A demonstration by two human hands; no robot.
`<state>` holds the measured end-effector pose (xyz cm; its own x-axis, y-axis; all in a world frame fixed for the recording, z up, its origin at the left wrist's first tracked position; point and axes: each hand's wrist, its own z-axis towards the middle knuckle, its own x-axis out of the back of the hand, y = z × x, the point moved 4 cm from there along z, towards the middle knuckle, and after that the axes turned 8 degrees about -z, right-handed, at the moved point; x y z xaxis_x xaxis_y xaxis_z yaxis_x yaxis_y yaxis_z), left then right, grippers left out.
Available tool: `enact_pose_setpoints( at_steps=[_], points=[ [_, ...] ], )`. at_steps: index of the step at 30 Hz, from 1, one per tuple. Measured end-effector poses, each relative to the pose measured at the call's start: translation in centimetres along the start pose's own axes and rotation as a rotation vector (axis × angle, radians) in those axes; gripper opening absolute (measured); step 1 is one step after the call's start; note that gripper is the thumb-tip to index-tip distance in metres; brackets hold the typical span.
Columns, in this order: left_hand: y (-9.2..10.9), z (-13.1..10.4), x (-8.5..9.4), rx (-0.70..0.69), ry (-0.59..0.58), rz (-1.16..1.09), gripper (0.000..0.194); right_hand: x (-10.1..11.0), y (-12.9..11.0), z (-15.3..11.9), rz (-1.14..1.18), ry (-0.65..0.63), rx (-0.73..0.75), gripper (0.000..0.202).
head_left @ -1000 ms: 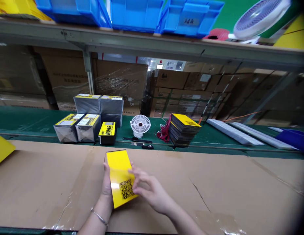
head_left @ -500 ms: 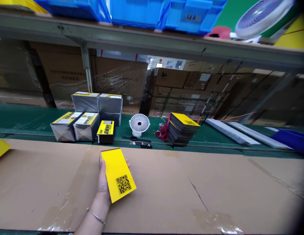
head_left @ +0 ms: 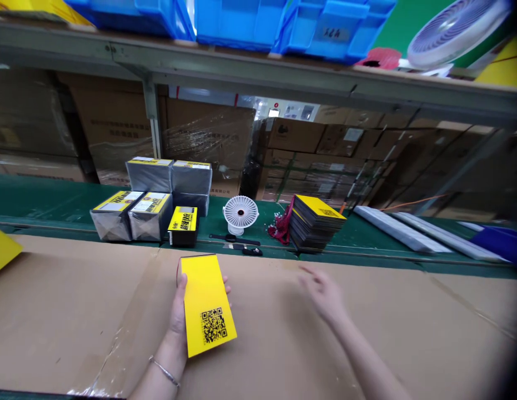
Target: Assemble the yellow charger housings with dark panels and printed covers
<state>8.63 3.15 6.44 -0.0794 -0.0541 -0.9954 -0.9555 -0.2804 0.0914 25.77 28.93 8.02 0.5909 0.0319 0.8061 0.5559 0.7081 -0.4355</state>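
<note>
My left hand (head_left: 180, 308) is closed around a yellow box (head_left: 205, 294) with a black QR code near its lower end; the thumb lies along the left edge and fingertips show at the right. A thin dark red edge or cord shows at its upper left corner. Over the cardboard surface (head_left: 262, 333), my right hand (head_left: 322, 291) is blurred by motion, its fingers partly apart and nothing seen in them. Nearest to it stands a stack of dark, thin pieces with a yellow top (head_left: 316, 222) bearing a similar code. Dark red cords (head_left: 282, 226) lie beside that stack.
Wrapped grey packs (head_left: 150, 216) and a small black-and-yellow box (head_left: 183, 226) stand at the back left. A white fan (head_left: 240, 214) and dark straps (head_left: 235, 239) are in the middle. Blue bins (head_left: 241, 25) sit on the overhead shelf. Pale bars (head_left: 402, 229) lie at right.
My right hand has come into view from the lower right, reaching toward the middle. The yellow box in my left hand is slightly lower, farther right and turned a little more upright.
</note>
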Motion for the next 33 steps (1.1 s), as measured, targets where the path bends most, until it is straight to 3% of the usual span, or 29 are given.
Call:
enact_pose_setpoints(
  at_steps=[3, 5, 7, 9, 16, 20, 23, 27, 30, 33],
  points=[
    [0.5, 0.2, 0.5, 0.008, -0.054, -0.014, 0.082, -7.4, -5.7, 1.1, -0.016, -0.278, 0.189, 0.050],
    [0.8, 0.4, 0.8, 0.010, -0.061, -0.013, 0.081, -12.0, -9.3, 2.1, -0.046, -0.369, 0.237, 0.055],
    [1.1, 0.5, 1.0, 0.009, -0.076, -0.007, 0.080, -14.8, -11.7, 3.0, -0.081, -0.400, 0.242, 0.056],
    [1.3, 0.6, 0.9, -0.006, -0.101, -0.001, 0.078, -15.8, -12.7, 3.4, -0.110, -0.405, 0.234, 0.057],
    [1.2, 0.4, 0.1, -0.048, -0.127, 0.024, 0.079, -14.5, -12.7, 3.3, -0.157, -0.475, 0.224, 0.060],
    [1.3, -0.1, -0.1, -0.092, -0.057, 0.043, 0.079, -13.5, -13.0, 2.3, -0.162, -0.525, 0.229, 0.062],
    [1.9, -0.2, 0.3, -0.240, 0.100, 0.065, 0.068, -10.7, -13.8, -0.4, -0.099, -0.507, 0.306, 0.066],
    [1.8, -0.1, 1.0, -0.378, 0.291, 0.145, 0.055, -6.4, -15.4, -6.2, 0.121, -0.535, 0.551, 0.076],
    [1.0, -0.3, 0.2, -0.259, 0.266, 0.381, 0.047, -4.8, -15.0, -8.9, 0.222, -0.428, 0.645, 0.062],
    [1.2, -2.0, -1.9, 0.117, 0.115, 0.878, 0.051, -4.3, -12.5, -8.9, 0.356, -0.240, 0.561, 0.044]
  ],
)
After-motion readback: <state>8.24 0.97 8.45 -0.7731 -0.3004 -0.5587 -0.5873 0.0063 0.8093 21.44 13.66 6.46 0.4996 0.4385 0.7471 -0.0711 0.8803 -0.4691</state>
